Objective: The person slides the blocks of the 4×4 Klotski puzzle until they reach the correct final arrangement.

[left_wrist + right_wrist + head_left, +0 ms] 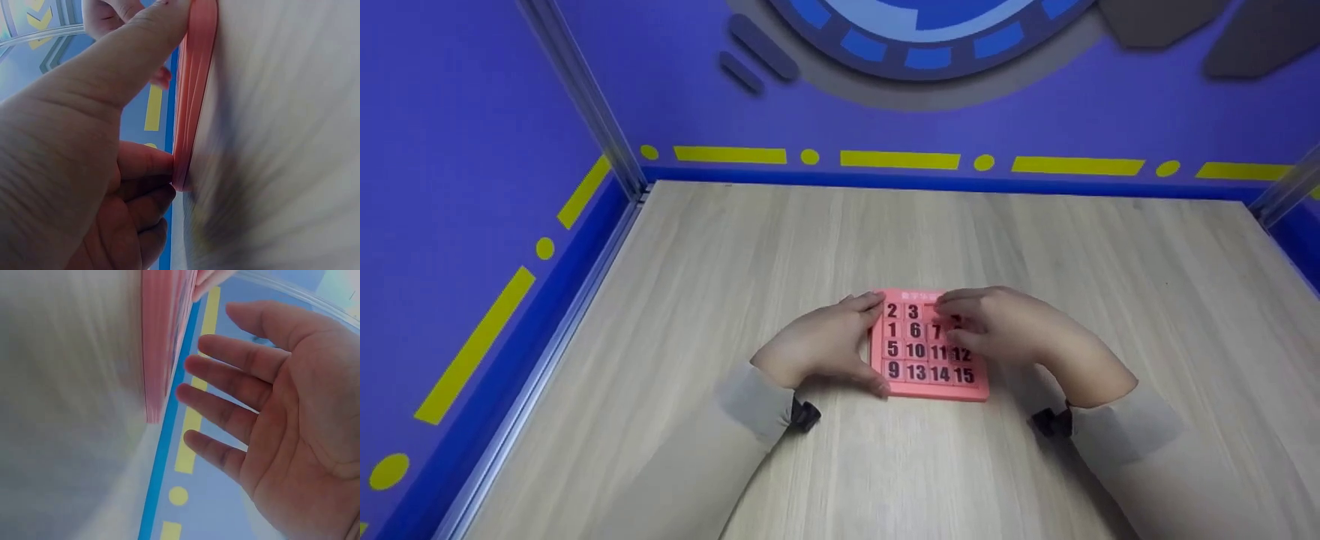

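Note:
A pink sliding number puzzle [937,391] lies flat on the table, its black-numbered tiles facing up. My left hand [829,341] grips its left side, thumb at the near left corner and fingers by the far left corner. The left wrist view shows that thumb [140,50] and the fingertips along the puzzle's pink edge [194,95]. Over the far right part of the puzzle is my right hand [1009,322], covering some top-row tiles. In the right wrist view its fingers [230,374] are spread and nearly straight, holding nothing. A gap shows right of tile 3.
The wood-grain table [720,247] extends around the puzzle on all sides. Blue-purple panels [607,90] with yellow markings stand at the back and left, joined by a metal corner post [585,97]. Black straps [805,414] sit at both sleeve cuffs.

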### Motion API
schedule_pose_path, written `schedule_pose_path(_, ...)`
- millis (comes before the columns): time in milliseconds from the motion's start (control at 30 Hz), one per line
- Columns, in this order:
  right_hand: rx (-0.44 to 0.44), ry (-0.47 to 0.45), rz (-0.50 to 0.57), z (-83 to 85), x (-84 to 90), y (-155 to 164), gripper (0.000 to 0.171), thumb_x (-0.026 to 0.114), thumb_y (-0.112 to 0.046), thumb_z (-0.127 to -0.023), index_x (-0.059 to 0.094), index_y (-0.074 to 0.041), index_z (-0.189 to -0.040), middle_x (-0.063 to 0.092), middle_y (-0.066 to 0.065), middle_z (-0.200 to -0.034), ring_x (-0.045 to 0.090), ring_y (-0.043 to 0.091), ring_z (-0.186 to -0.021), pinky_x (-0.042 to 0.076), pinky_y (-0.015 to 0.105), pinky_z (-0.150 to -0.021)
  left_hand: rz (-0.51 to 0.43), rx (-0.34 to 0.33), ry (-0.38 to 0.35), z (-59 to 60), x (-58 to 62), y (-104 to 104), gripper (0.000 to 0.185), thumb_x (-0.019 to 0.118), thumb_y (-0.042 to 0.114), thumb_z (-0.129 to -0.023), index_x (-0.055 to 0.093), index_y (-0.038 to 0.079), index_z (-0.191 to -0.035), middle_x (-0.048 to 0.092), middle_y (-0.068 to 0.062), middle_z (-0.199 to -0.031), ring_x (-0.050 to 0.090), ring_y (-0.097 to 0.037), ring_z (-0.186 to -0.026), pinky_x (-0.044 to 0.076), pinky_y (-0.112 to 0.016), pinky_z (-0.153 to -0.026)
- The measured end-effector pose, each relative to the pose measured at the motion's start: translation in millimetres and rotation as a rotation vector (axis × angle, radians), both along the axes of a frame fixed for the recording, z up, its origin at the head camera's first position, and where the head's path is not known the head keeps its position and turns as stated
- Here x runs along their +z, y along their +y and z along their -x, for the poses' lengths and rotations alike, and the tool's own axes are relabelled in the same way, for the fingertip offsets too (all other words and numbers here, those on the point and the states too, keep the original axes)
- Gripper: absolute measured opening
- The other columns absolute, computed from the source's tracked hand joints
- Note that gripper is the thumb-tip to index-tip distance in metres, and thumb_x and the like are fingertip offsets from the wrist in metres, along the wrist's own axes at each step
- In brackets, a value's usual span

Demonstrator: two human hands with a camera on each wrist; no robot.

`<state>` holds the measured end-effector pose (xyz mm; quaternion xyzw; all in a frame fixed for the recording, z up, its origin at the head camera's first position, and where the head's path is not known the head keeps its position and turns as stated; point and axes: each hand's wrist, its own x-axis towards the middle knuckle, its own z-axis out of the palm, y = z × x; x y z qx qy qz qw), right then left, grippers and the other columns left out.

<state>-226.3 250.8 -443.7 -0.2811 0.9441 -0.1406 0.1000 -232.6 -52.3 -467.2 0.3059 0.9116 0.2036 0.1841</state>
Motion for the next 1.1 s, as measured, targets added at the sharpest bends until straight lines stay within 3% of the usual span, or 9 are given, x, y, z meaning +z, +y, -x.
schedule_pose_path(267, 0.098, -0.120, -0.058, 6.5, -4.1, -26, 0.060, 0.067, -0.036, -0.113, 0.055, -0.018, -0.169, 0.051, 0.009, -0.177, 0.045, 0.035, -0.169, 0.036, 0.063, -0.140, 0.005, 0.015, -0.006, -1.5, -1.8, -4, 0.135, 0.099, 0.067, -0.077, 0.028, 0.019, -0.181, 0.020, 0.001, -0.192, 0.027, -0.034, -0.177, 0.027, -0.044, -0.146)
schedule_pose_path(400, 0.079, -0.190, -0.068, 7.0, -5.8, -26, 0.064, 0.064, -0.044, -0.114, 0.050, -0.020, -0.172, 0.047, 0.011, -0.180, 0.041, 0.036, -0.170, 0.033, 0.067, -0.140, 0.002, 0.007, -0.007, 0.0, -1.4, -3, 0.134, 0.098, 0.067, -0.078, 0.029, 0.017, -0.181, 0.020, 0.002, -0.192, 0.024, -0.029, -0.178, 0.027, -0.042, -0.146)
schedule_pose_path(767, 0.013, -0.232, -0.053, 8.5, -0.2, -10, 0.055, 0.063, -0.040, -0.115, 0.057, -0.025, -0.168, 0.045, 0.005, -0.181, 0.036, 0.040, -0.172, 0.027, 0.070, -0.141, 0.007, 0.000, -0.001, 0.0, -0.9, -2, 0.130, 0.099, 0.064, -0.079, 0.033, 0.015, -0.180, 0.021, 0.002, -0.192, 0.023, -0.021, -0.178, 0.029, -0.038, -0.145)
schedule_pose_path(1100, -0.024, -0.274, -0.091, 6.1, 9.7, -5, 0.052, 0.061, -0.040, -0.116, 0.063, -0.020, -0.164, 0.048, 0.001, -0.180, 0.028, 0.042, -0.175, 0.023, 0.073, -0.141, 0.002, 0.004, 0.004, 0.8, -0.8, 0, 0.131, 0.100, 0.064, -0.078, 0.034, 0.014, -0.179, 0.022, 0.002, -0.192, 0.023, -0.020, -0.178, 0.027, -0.036, -0.145)
